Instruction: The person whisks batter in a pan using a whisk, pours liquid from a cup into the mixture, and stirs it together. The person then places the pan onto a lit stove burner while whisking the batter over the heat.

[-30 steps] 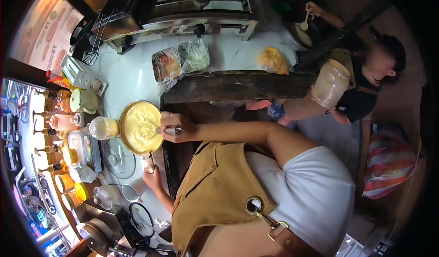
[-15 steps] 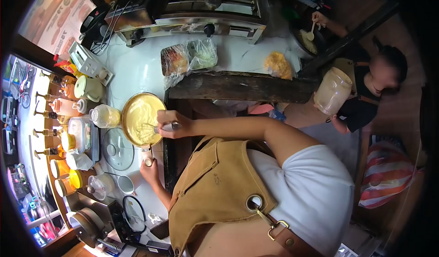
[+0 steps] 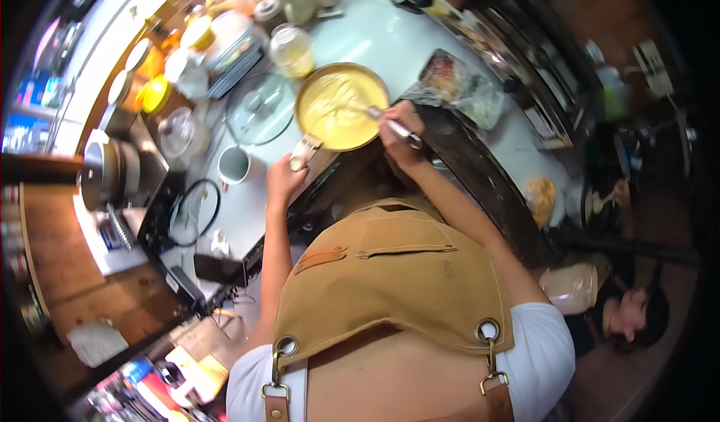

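A round pan (image 3: 300,114) of thick yellow mixture (image 3: 341,103) stands at the counter's front edge. My left hand (image 3: 285,180) is closed on the pan's short handle (image 3: 305,150). Over the pan's right rim, my right hand (image 3: 403,133) grips the metal handle of a whisk (image 3: 409,135), whose wires reach into the mixture. Left of the pan lies a glass lid (image 3: 259,111), with a pale cup (image 3: 238,165) below it. A jar with yellow contents (image 3: 293,54) stands just beyond the pan.
Plastic-wrapped trays (image 3: 457,84) lie right of the pan, near a metal stove (image 3: 517,69). Jars and bottles line the upper left. At the lower right, a co-worker (image 3: 626,317) is beside a large container (image 3: 571,287) and a bag of orange food (image 3: 540,201).
The view has turned, so the pan appears higher and further right, and the co-worker lower. Both hands keep their holds, on the pan handle and the whisk.
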`<state>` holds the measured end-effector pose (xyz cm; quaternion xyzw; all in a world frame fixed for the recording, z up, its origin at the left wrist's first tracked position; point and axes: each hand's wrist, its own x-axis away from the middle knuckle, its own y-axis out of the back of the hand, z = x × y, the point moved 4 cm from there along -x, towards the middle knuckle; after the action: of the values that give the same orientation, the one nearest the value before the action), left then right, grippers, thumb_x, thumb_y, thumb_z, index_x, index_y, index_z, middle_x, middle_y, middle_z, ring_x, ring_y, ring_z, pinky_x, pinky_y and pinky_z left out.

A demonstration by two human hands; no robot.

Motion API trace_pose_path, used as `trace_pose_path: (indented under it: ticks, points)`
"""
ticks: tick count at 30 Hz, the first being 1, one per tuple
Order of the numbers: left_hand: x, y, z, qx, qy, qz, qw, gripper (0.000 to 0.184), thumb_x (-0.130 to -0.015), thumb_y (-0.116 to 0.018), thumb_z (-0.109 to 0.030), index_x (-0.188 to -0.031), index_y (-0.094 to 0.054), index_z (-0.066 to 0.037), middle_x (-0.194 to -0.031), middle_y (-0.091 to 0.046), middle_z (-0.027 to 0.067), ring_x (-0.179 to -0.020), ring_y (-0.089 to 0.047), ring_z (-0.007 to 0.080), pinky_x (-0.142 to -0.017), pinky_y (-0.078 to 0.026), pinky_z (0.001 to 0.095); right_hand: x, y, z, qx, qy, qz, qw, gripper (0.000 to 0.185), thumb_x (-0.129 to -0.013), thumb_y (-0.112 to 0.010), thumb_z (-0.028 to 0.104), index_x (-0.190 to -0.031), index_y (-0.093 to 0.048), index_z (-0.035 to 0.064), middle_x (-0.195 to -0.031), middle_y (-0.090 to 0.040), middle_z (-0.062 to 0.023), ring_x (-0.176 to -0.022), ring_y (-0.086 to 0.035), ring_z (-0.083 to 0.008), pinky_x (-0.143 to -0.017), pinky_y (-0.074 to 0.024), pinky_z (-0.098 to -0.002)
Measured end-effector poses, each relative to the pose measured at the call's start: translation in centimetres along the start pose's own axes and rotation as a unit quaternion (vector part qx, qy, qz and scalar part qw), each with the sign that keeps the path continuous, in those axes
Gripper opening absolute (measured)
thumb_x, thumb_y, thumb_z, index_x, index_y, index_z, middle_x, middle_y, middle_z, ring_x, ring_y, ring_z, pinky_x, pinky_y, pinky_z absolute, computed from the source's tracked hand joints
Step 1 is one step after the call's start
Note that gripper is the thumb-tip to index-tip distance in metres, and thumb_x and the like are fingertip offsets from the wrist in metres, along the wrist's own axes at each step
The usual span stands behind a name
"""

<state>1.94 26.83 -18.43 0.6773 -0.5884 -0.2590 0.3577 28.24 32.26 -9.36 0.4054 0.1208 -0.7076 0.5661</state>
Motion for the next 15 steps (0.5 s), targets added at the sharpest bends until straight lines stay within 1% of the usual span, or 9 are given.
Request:
trace_pose_path:
  ticks: [2,4,6,7,8,10,11,13,15]
  points:
    - [-0.1,0.2,-0.2,0.004,0.014,-0.009,1.0,0.027,-0.063,-0.061,-0.028,-0.075,-0.06,-0.004,-0.07,-0.059,0.0204,-0.07,-0.058,0.0377,-0.061,-0.046,0.0431,0.2,1.0,-0.3,-0.058,-0.021,-0.017,0.998,0.016,-0.066,-0.058,-0.007,-0.072,-0.048,0.0033,-0.07,-0.052,-0.0091,-0.063,-0.052,-0.0214,-0.058,-0.0434,-0.0298]
    - [0.0,0.2,-0.3,-0.027,0.024,0.013,0.999,0.027,-0.062,-0.061,-0.028,-0.074,-0.06,-0.004,-0.068,-0.059,0.0207,-0.068,-0.058,0.0374,-0.06,-0.046,0.043,1.0,1.2,-0.3,-0.109,-0.124,-0.016,0.986,0.013,-0.071,-0.058,-0.005,-0.074,-0.048,0.0028,-0.075,-0.052,-0.0083,-0.066,-0.052,-0.0167,-0.061,-0.0437,-0.0273]
    - [0.2,0.5,-0.6,-0.023,0.034,0.006,0.999,0.026,-0.062,-0.062,-0.028,-0.073,-0.06,-0.004,-0.067,-0.059,0.0208,-0.068,-0.058,0.0373,-0.06,-0.046,0.0426,1.8,0.1,-2.2,-0.141,-0.164,0.011,0.976,0.012,-0.074,-0.059,-0.003,-0.075,-0.048,0.0021,-0.078,-0.052,-0.0077,-0.069,-0.052,-0.0132,-0.062,-0.0436,-0.0248]
    - [0.3,0.5,-0.7,-0.018,0.031,0.0,0.999,0.026,-0.062,-0.062,-0.027,-0.073,-0.059,-0.004,-0.067,-0.059,0.0208,-0.067,-0.058,0.0372,-0.061,-0.047,0.0422,1.9,-0.8,-3.1,-0.169,-0.17,0.014,0.971,0.01,-0.078,-0.054,-0.003,-0.079,-0.047,0.0028,-0.08,-0.054,-0.0084,-0.056,-0.052,-0.009,-0.05,-0.0423,-0.0212]
    - [0.4,0.5,-0.6,-0.016,0.036,-0.002,0.999,0.026,-0.062,-0.062,-0.027,-0.073,-0.059,-0.004,-0.067,-0.059,0.0208,-0.067,-0.058,0.0372,-0.061,-0.047,0.0422,1.2,-1.4,-2.2,-0.223,-0.228,0.015,0.948,0.009,-0.078,-0.055,-0.003,-0.079,-0.047,0.0023,-0.079,-0.055,-0.0092,-0.056,-0.053,-0.0096,-0.05,-0.0429,-0.0207]
    - [0.3,0.5,-0.7,-0.012,0.022,-0.002,1.0,0.025,-0.061,-0.062,-0.027,-0.071,-0.059,-0.004,-0.067,-0.059,0.0205,-0.067,-0.058,0.037,-0.06,-0.047,0.0415,1.1,-1.9,-2.1,-0.274,-0.288,0.057,0.916,0.008,-0.078,-0.055,-0.003,-0.079,-0.049,0.0024,-0.078,-0.055,-0.0093,-0.055,-0.054,-0.01,-0.05,-0.0431,-0.0204]
    - [0.3,0.6,-0.8,-0.01,0.026,-0.004,1.0,0.025,-0.061,-0.062,-0.027,-0.071,-0.059,-0.004,-0.067,-0.059,0.0205,-0.067,-0.058,0.037,-0.06,-0.047,0.0415,1.0,-1.3,-2.1,-0.275,-0.287,0.062,0.915,0.008,-0.078,-0.055,-0.003,-0.079,-0.049,0.0024,-0.078,-0.055,-0.0093,-0.055,-0.054,-0.01,-0.05,-0.0431,-0.0204]
    - [0.4,0.7,-0.9,0.006,0.015,-0.014,1.0,0.025,-0.061,-0.062,-0.027,-0.071,-0.059,-0.004,-0.066,-0.059,0.0206,-0.066,-0.058,0.0367,-0.061,-0.047,0.0411,0.6,0.4,-2.2,-0.282,-0.242,0.157,0.915,0.007,-0.078,-0.055,-0.002,-0.08,-0.049,0.0018,-0.078,-0.055,-0.0094,-0.054,-0.054,-0.0104,-0.048,-0.0427,-0.0203]
    - [0.4,0.4,-0.5,0.008,0.019,-0.013,1.0,0.026,-0.061,-0.062,-0.027,-0.071,-0.059,-0.004,-0.066,-0.059,0.0206,-0.067,-0.058,0.0366,-0.061,-0.047,0.0412,-0.5,1.3,-3.2,-0.269,-0.256,0.148,0.917,0.007,-0.078,-0.055,0.0,-0.081,-0.049,0.001,-0.076,-0.056,-0.0098,-0.054,-0.054,-0.0106,-0.048,-0.0426,-0.0201]
